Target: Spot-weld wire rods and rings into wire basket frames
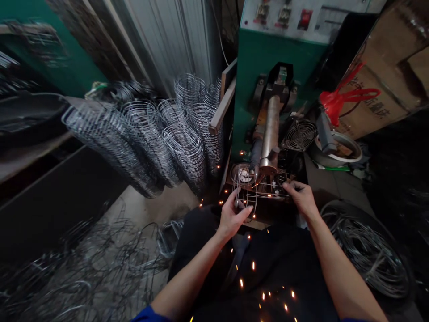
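Under the metal electrode arm (271, 134) of a green spot welding machine (250, 62), a wire frame (248, 195) is held at its left side by my left hand (233, 214). The thumb and fingers there are closed round the wires. On the other side my right hand (301, 197) pinches a thin wire at the frame's right end between thumb and fingers. Orange sparks fly out around the electrode tip and fall over my lap. Just behind the frame sits a small round dish (241, 173) with whitish bits in it. The exact contact point is hard to make out.
Tall stacks of bent wire frames (186, 147) stand to the left. Loose wire pieces (110, 255) litter the floor. At right are a wire coil (372, 255), a round fan grille (300, 134), a bowl (351, 152), a red plastic bag (338, 100) and a cardboard box (378, 85).
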The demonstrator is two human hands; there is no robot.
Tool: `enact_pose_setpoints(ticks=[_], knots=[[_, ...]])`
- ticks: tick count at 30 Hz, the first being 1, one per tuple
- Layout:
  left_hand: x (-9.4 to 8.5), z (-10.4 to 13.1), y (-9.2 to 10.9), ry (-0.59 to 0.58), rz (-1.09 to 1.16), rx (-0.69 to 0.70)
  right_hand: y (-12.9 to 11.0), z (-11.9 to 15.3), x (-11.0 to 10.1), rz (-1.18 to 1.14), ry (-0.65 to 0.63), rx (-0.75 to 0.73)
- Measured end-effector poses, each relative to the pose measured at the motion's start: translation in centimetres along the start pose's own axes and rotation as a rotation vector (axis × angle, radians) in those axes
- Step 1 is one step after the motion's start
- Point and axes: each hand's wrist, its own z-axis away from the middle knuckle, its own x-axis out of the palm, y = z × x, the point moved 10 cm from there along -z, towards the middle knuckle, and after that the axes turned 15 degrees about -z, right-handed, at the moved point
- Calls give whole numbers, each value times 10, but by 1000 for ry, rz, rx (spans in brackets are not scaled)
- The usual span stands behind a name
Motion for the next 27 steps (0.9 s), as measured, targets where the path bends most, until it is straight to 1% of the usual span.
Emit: enact_pose_setpoints(ticks=[2,4,6,8,9,10,11,12,13,15,17,19,21,24,26,27], knots=[[-4,9,-1,-6,30,-35,2,7,-10,16,-65,-13],[-14,23,4,-41,96,-81,7,21,-18,41,-176,21],[-23,37,18,-154,168,-104,20,40,-22,51,-300,151],[-33,49,39,-295,204,-91,36,63,-18,54,-404,326],[-40,52,47,-337,216,-79,44,73,-14,46,-443,401],[-47,53,51,-354,231,-77,51,81,-8,35,-478,467],[-54,53,50,-348,249,-86,60,89,0,21,-508,522],[-59,53,42,-329,265,-110,69,95,7,3,-535,576],[-63,54,29,-306,276,-154,81,101,15,-18,-556,631],[-66,63,-9,-257,260,-282,107,113,26,-34,-582,738],[-68,80,-47,-216,195,-390,133,124,30,-15,-598,813],[-66,101,-71,-202,141,-424,152,132,30,17,-618,841],[-58,120,-84,-223,119,-420,163,135,27,28,-608,841],[-41,142,-99,-269,102,-451,170,135,20,20,-546,857],[-34,145,-103,-280,85,-462,168,132,18,42,-521,835],[-34,142,-102,-260,73,-455,164,126,17,57,-513,777]])
